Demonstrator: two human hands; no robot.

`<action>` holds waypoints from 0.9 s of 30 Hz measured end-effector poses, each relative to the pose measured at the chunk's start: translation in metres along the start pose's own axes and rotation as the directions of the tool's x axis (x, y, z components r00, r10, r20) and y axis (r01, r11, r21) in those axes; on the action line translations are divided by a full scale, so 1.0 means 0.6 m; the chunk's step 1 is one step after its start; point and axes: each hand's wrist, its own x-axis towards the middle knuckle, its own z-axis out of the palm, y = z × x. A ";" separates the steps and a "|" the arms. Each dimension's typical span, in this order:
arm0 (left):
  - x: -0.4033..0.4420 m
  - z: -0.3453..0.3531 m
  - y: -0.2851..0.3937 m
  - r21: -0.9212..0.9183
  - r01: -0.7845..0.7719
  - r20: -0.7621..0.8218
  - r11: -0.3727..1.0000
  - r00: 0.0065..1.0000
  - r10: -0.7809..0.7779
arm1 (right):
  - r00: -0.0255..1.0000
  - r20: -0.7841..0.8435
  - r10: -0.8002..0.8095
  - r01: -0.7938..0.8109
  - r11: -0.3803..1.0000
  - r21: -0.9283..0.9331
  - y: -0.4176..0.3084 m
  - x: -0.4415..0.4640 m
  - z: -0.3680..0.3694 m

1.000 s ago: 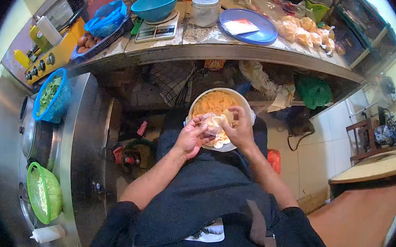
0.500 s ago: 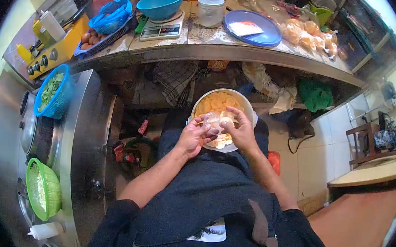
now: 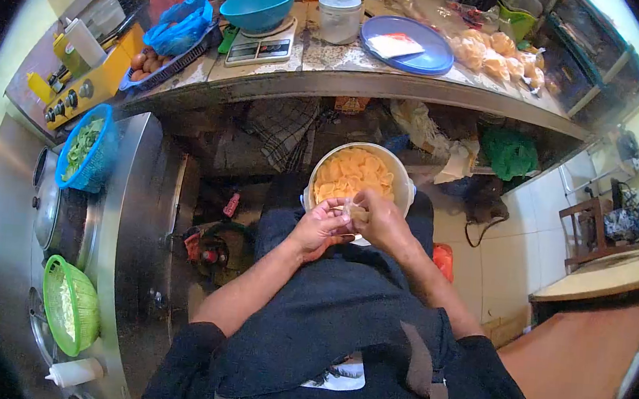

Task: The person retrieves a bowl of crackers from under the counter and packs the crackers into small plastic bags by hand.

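A white bucket (image 3: 409,194) stands between my knees, filled with thin orange-yellow chips (image 3: 354,171). Over its near side, a small clear plastic bag (image 3: 348,207) is pinched in my left hand (image 3: 318,228), fingers closed around it. Against the same bag my right hand (image 3: 384,220) is curled, fingertips closed at the bag's right side. Whether something small is also between those fingers is hidden by the back of the hand.
Ahead, the counter holds a scale (image 3: 260,51) under a teal bowl (image 3: 258,7), a blue plate (image 3: 406,55) and several filled bags (image 3: 499,57). To the left are a blue basket (image 3: 94,155) of greens and a green basket (image 3: 83,306). A red bag (image 3: 442,262) lies on the floor.
Both hands have come lower and nearer my body, showing more of the chips. My right hand has turned over and its spread fingers have curled in against the bag.
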 end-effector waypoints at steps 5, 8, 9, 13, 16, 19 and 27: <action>-0.003 -0.007 -0.004 0.008 -0.009 -0.017 1.000 1.000 0.009 | 0.995 0.102 0.014 -0.035 0.977 0.208 0.013 -0.011 0.009; -0.013 -0.005 -0.005 0.058 0.018 -0.036 0.998 0.999 -0.016 | 0.995 0.059 -0.081 0.070 0.983 0.169 0.021 -0.022 0.020; -0.012 -0.005 -0.006 0.085 0.021 -0.033 0.996 0.999 -0.019 | 0.995 0.060 -0.078 0.072 0.992 0.099 0.022 -0.020 0.027; -0.008 -0.006 -0.015 0.193 0.000 -0.019 0.981 1.000 0.004 | 0.995 0.018 -0.100 0.100 0.995 0.021 0.015 -0.024 0.035; -0.004 -0.020 -0.025 0.261 -0.115 -0.074 0.959 0.988 0.138 | 1.000 0.028 -0.007 0.002 0.987 0.159 0.036 -0.007 0.024; -0.009 -0.036 -0.016 0.542 -0.172 -0.129 0.822 0.950 0.284 | 0.994 -0.029 0.102 -0.101 0.993 0.057 0.078 0.020 0.010; -0.017 -0.043 0.003 0.554 -0.216 -0.312 0.804 0.841 0.442 | 0.927 0.335 0.167 -0.007 0.903 -0.430 0.129 -0.003 0.090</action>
